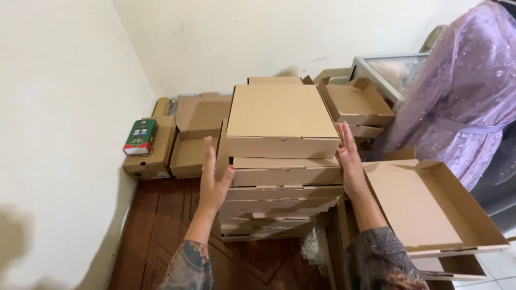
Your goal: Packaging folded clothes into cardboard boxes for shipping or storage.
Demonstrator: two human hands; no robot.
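Head view, looking down into a room corner: a tall stack (279, 198) of closed, flat brown cardboard boxes stands on a dark wood floor (156, 225). The top box (280, 119) sits slightly askew on the pile. The left hand (214, 177) is open, fingers spread, just beside the stack's left edge, holding nothing. The right hand (349, 161) is open and flat against the stack's right side, near the top two boxes. Many boxes are already folded and piled. To the right, an open tray box (430, 207) lies unclosed, and another open box (357, 102) rests behind. A green tin (141, 136) sits on cartons at left. A lilac garment (457, 102) hangs at right.
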